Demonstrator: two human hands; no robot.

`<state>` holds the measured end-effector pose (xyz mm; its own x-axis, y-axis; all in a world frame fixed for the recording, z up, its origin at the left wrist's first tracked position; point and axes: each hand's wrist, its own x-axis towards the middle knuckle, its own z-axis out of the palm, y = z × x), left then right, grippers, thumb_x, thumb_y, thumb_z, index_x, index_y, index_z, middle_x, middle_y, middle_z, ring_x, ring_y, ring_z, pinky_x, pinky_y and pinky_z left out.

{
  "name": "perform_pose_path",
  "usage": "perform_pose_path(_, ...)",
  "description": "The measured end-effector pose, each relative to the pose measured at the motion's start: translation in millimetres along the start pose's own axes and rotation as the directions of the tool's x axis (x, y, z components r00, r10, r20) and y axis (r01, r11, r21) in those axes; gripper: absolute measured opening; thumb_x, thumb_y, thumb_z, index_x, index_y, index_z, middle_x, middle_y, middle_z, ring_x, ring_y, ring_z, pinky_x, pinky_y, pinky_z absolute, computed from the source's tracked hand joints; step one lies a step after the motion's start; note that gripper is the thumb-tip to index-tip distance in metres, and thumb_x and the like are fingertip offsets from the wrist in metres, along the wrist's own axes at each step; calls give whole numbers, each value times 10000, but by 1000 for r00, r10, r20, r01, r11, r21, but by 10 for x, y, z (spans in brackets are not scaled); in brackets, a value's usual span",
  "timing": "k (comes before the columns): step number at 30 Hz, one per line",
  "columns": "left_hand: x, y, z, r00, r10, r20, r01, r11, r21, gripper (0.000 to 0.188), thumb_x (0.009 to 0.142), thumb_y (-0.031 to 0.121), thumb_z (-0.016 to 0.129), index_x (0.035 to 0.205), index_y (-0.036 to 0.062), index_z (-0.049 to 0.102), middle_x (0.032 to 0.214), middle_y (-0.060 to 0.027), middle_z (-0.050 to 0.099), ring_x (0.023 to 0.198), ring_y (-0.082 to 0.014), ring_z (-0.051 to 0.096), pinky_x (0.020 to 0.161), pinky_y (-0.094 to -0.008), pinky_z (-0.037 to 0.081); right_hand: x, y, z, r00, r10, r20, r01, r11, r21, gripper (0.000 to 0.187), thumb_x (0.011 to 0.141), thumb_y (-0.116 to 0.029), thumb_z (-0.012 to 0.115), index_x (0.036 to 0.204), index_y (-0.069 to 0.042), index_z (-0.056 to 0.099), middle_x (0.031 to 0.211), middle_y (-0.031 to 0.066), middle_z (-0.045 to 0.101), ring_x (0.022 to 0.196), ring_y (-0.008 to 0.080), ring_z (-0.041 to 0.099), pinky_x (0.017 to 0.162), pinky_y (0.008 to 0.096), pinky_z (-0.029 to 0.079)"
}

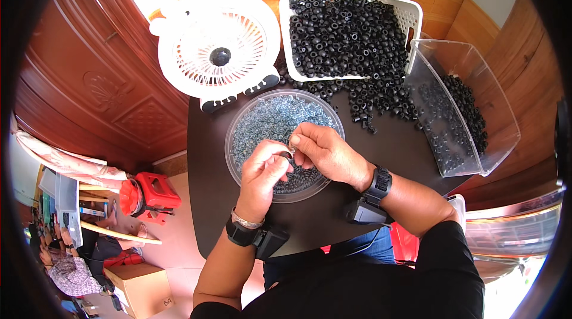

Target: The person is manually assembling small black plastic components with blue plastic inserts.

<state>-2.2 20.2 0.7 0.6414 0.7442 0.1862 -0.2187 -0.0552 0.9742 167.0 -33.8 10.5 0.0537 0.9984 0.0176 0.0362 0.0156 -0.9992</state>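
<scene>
Black ring part, small, held in the left hand above a tub of clear rings

Red stool [159, 197]: on the floor, well apart from the table.

White fan [220, 56]: at the table's left rear, animal-shaped base.

Round clear tub [227, 151]: on the dark table [208, 200], in front of the person; filled with small clear-bluish rings [280, 110], darker toward the near side.

Left hand [262, 170]: over the tub's near left part; thumb and forefinger curled narrow about one black ring [286, 154].

The black ring: judged light, fairly stiff, perhaps rubbery, unlikely to break; the smooth curve may roll or slip under a fingertip. Best grip, by its shape: the outer wall, thumb against forefinger, hole left free. Position: at the left fingertips, just beside and slightly below the right fingertips, over the tub.

Right hand [322, 149]: over the tub's right part; thumb and forefinger pinched together close to the ring. Whether a small piece sits between them cannot be told.

White basket [411, 18]: behind the tub, heaped with black pieces [345, 36]; others lie spilled along its front.

Clear bin [497, 122]: far right, tilted, black pieces inside.
</scene>
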Motion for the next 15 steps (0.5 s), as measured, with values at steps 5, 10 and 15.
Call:
perform_pose_path(5, 3, -25, 4, 997, -17, 75, 17, 1000, -2, 145, 897, 98, 579, 1002, 0, 597, 926, -50, 551, 759, -118, 568, 631, -235, 456, -5, 52, 41, 979, -178, -104, 142, 949, -280, 230, 953, -190, 531, 829, -1, 570, 629, 101, 596, 573, 212, 611, 541, 340, 479)
perform_pose_path(10, -18, -27, 4, 992, -52, 114, 57, 998, -41, 158, 904, 128, 575, 995, 1, 603, 914, -51, 559, 743, -125, 573, 643, -243, 460, -26, 12, 39, 950, -301, -82, 227, 846, -482, 248, 939, -212, 562, 814, 1, 572, 632, 136, 590, 589, 257, 624, 547, 368, 482)
perform_pose_path(15, -19, 12, 8, 995, -85, 56, 91, 989, -116, 253, 927, 236, 526, 970, -9, 572, 841, -89, 587, 737, -164, 582, 647, -269, 455, -17, -26, 8, 995, -99, -5, 92, 942, -323, 241, 937, -213, 563, 823, -1, 583, 665, 139, 608, 622, 272, 633, 579, 377, 489)
